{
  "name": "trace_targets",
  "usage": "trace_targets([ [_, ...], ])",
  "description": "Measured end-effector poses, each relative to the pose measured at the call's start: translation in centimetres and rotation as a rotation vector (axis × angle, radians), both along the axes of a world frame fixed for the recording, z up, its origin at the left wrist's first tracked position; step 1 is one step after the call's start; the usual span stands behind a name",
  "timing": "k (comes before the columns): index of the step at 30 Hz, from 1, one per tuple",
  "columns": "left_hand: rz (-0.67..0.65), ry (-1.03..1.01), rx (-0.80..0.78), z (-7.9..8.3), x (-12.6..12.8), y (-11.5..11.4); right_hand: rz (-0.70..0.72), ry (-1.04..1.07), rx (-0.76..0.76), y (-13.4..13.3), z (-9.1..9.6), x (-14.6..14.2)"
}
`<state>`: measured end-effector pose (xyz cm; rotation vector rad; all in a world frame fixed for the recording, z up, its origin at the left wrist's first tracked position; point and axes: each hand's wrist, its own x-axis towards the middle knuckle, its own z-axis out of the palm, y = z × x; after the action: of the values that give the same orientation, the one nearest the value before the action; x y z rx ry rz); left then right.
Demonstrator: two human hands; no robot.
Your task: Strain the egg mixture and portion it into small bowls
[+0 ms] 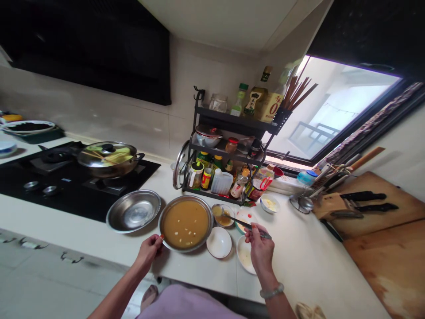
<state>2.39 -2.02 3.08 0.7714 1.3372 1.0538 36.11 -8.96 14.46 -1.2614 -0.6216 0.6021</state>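
My left hand point(151, 248) pinches the near left rim of a metal basin point(161, 221) on the counter. Brown liquid point(186, 218) with a few pale bits afloat fills much of it. In my right hand point(260, 248) is a spoon point(241, 222) with a dark handle, its bowl over a small glass bowl point(229, 224) of brownish sauce right of the basin. Whether the spoon touches the sauce I cannot tell. Close by are a white bowl point(219, 243), another white bowl point(245, 256) partly behind my right hand, and a patterned dish point(244, 215).
An empty-looking metal basin point(133, 211) sits left, beside a black gas stove point(75, 201) bearing a lidded pan point(108, 159). Behind stands a black rack point(229, 155) of bottles and jars. At right are a knife block point(327, 206) and cutting boards point(375, 239).
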Motion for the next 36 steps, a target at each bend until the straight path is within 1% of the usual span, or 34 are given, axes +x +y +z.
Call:
trace_targets([
  [2,-0.004,0.003,0.006,0.0,0.0,0.0,0.044,-0.046,-0.003,0.0,0.3,-1.0],
  [5,-0.004,0.011,0.007,0.0,0.0,0.0,0.124,-0.167,-0.002,-0.2,0.4,-2.5],
  [9,0.011,-0.001,-0.007,0.1,0.1,0.0,0.236,-0.348,0.068,-0.7,0.2,-3.5],
  [12,0.02,-0.008,-0.004,0.2,0.1,0.0,0.288,-0.456,0.13,-0.9,0.0,-3.1],
  [14,0.019,-0.018,-0.007,0.2,0.1,0.0,0.297,-0.509,0.163,-0.9,-0.3,-2.5],
  [17,0.015,-0.037,-0.006,0.3,0.0,0.0,0.25,-0.548,0.12,-0.6,-0.9,-1.3],
  [22,-0.004,-0.013,0.005,0.2,-0.1,0.1,0.112,-0.539,-0.038,0.1,-2.1,0.2],
  [26,0.001,-0.003,0.01,0.1,0.0,0.1,0.103,-0.508,-0.096,0.5,-3.5,0.3],
  [28,0.003,0.004,0.012,0.1,0.0,0.1,0.088,-0.441,-0.123,0.7,-4.1,0.3],
  [31,0.006,0.017,0.004,0.1,-0.1,0.0,0.002,-0.253,-0.142,1.0,-4.6,0.5],
  [34,0.005,0.03,-0.006,0.2,-0.1,0.0,-0.066,-0.089,-0.124,1.1,-4.5,1.0],
  [36,0.002,0.037,-0.004,0.3,-0.1,0.0,-0.08,-0.048,-0.11,1.1,-4.3,1.4],
])
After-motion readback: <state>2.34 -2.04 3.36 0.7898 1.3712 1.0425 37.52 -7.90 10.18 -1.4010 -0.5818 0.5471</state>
